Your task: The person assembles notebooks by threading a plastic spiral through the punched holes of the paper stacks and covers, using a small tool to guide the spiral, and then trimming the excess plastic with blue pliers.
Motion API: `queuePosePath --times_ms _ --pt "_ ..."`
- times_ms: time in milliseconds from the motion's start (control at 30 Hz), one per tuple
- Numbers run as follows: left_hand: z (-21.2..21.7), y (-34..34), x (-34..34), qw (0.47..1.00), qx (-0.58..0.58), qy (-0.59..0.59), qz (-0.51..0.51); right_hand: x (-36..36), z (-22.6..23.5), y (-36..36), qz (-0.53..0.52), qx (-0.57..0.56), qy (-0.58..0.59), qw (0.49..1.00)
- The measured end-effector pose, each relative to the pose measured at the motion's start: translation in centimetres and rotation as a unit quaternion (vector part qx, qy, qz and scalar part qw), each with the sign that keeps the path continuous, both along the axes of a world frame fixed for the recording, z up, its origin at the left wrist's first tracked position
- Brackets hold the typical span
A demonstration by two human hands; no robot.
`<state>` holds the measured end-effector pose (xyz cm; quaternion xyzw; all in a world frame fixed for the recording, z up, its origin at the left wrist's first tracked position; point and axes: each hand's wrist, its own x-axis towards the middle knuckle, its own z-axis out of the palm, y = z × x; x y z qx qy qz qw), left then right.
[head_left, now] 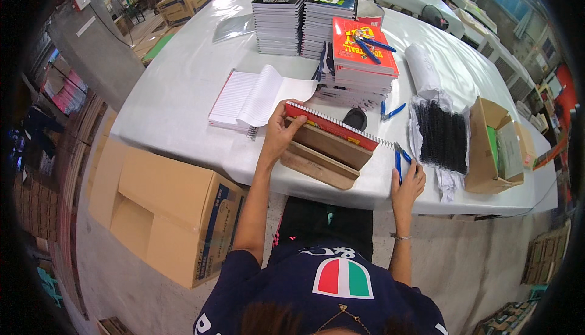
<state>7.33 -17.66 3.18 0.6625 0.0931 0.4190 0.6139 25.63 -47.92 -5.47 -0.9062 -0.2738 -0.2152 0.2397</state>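
The right hand [409, 184] is gripping metal pliers with blue handles [398, 164], their tip sitting at the loose end of a silver wire coil [386, 144]. To its left, the left hand [283, 132] is pinching a red-covered spiral notebook [336, 130], which is standing on edge at a brown wooden stand [323, 153]. Beyond the right hand, a second blue-handled pair [396, 110] is lying on the white-covered desk [164, 106].

I saw a rectangular red spiral-bound notebook [332, 130] with a silvery wire coil [387, 145], a plain brown wooden ledged stand [323, 159], and slim blue-handled metal pliers [398, 159]. Fine ruled lines striped the open notebook's white paper pages [237, 94]; the bundled thin coils [442, 134] were black, the smooth broad table [177, 91] white.
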Motion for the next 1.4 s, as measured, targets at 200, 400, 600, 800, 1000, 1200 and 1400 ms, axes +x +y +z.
queuePosePath --times_ms 200,400,600,800,1000,1200,1400 --pt "-0.8 -2.5 0.8 0.99 0.006 -0.022 0.138 2.0 2.0 -0.7 0.062 -0.048 0.089 0.993" --pt "0.0 -8.2 1.5 0.969 -0.038 0.008 0.244 1.4 4.5 -1.3 0.085 0.318 0.261 0.908" --pt "1.5 -8.0 -0.7 0.987 -0.037 -0.017 0.156 -7.6 10.9 2.2 0.179 0.322 0.263 0.891" --pt "1.1 -5.9 -1.4 0.992 0.054 0.01 0.117 -13.4 12.4 6.7 0.347 0.211 0.191 0.894" --pt "3.0 -6.4 -1.7 0.99 0.046 0.035 0.132 -14.5 12.7 8.8 0.352 0.183 0.197 0.897" --pt "2.0 -5.8 -1.8 0.988 0.077 0.077 0.112 -14.6 12.3 9.6 0.337 0.127 0.122 0.925" --pt "2.2 -6.1 -2.1 0.992 0.01 0.081 0.092 -14.7 11.9 9.7 0.326 0.114 0.107 0.932"
